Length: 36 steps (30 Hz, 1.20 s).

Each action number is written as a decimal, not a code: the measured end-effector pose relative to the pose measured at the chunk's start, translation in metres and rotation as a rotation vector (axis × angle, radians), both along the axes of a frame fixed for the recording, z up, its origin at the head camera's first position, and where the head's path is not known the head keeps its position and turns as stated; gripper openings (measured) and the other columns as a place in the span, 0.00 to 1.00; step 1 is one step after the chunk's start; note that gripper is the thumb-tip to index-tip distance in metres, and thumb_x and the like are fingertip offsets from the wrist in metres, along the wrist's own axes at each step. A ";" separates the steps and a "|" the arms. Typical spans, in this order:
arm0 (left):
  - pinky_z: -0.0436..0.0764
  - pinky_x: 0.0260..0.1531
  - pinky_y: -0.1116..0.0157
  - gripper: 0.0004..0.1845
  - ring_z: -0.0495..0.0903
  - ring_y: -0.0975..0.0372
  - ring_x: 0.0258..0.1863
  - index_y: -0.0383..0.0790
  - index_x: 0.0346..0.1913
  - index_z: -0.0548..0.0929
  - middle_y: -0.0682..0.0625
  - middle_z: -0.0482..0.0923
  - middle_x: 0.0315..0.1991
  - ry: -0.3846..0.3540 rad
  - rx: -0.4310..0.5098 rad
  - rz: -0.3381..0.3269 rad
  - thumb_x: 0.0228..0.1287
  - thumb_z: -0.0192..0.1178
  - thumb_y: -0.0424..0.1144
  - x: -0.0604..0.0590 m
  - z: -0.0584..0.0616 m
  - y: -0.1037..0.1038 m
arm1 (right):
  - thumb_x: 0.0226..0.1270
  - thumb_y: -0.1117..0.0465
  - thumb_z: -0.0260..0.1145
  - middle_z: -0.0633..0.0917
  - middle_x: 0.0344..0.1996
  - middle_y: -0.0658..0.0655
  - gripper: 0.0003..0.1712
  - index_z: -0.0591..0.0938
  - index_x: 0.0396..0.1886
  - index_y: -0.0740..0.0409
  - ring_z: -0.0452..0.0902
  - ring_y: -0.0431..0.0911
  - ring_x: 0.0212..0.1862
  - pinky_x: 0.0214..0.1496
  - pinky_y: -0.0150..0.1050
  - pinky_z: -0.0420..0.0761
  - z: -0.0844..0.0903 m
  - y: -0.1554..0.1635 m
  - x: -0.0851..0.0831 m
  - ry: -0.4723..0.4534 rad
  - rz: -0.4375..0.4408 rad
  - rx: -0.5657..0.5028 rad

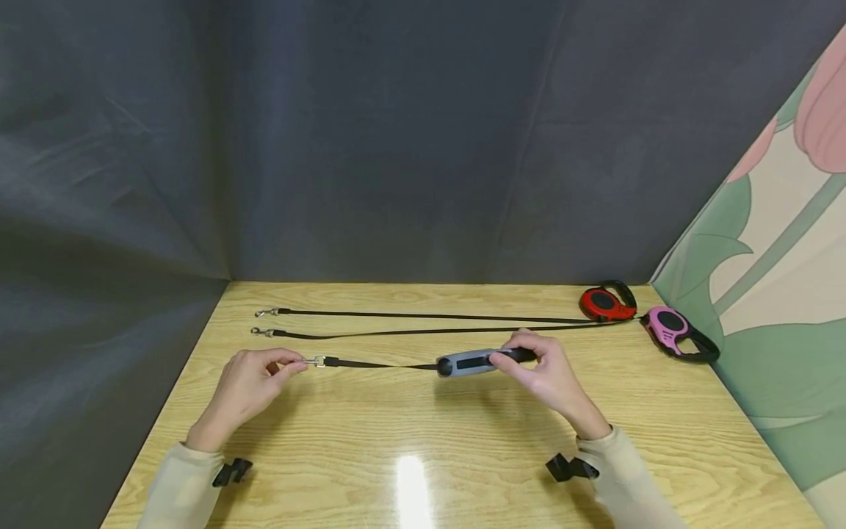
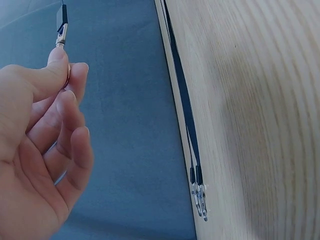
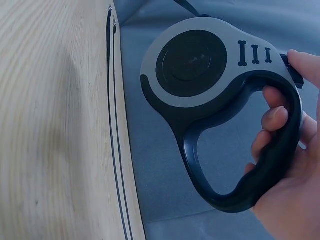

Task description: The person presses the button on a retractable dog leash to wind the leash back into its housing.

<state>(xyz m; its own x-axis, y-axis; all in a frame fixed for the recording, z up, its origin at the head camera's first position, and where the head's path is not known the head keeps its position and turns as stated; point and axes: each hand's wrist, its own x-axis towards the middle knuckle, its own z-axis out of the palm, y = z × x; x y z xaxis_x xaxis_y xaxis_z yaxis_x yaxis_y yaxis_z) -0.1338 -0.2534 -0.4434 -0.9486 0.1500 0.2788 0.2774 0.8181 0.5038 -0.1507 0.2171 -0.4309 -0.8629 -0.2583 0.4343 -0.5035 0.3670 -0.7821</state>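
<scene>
My right hand grips the black handle of a grey retractable dog leash, its fingers curled through the loop and the thumb at the button on top. From the leash case a short length of black strap runs left, almost straight, to a metal snap hook. Thumb and index finger of my left hand pinch that hook; the left wrist view shows the other fingers loosely bent. Both hands are held above the table, with shadows beneath them.
On the wooden table, a red retractable leash and a pink one lie at the back right. Their black straps stretch left to two metal snap hooks. A dark curtain stands behind; a flower-patterned cloth hangs right.
</scene>
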 end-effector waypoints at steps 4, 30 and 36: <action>0.72 0.24 0.68 0.05 0.77 0.72 0.22 0.49 0.41 0.95 0.53 0.91 0.29 0.000 0.013 -0.006 0.68 0.74 0.44 0.000 0.000 0.001 | 0.64 0.69 0.77 0.82 0.26 0.46 0.12 0.88 0.28 0.47 0.73 0.38 0.30 0.38 0.33 0.73 0.000 -0.002 0.000 -0.016 0.007 0.000; 0.71 0.24 0.69 0.04 0.74 0.72 0.24 0.52 0.43 0.95 0.55 0.91 0.32 -0.035 0.038 -0.072 0.70 0.73 0.43 -0.001 -0.005 0.012 | 0.66 0.67 0.77 0.83 0.27 0.47 0.10 0.89 0.29 0.47 0.73 0.39 0.31 0.37 0.42 0.75 -0.006 -0.017 -0.003 -0.061 0.047 0.009; 0.72 0.25 0.69 0.04 0.75 0.73 0.25 0.52 0.42 0.95 0.59 0.91 0.32 -0.021 0.034 -0.072 0.69 0.73 0.42 0.000 -0.005 0.013 | 0.66 0.66 0.77 0.83 0.27 0.47 0.10 0.89 0.29 0.46 0.73 0.39 0.31 0.38 0.40 0.76 -0.007 -0.022 -0.004 -0.043 0.059 0.020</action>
<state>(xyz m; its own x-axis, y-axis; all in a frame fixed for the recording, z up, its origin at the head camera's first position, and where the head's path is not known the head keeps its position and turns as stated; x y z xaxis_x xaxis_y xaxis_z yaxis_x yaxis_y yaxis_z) -0.1340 -0.2405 -0.4488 -0.9413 0.2086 0.2655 0.3241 0.7786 0.5374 -0.1551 0.1955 -0.4383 -0.8635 -0.3178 0.3916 -0.4911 0.3532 -0.7963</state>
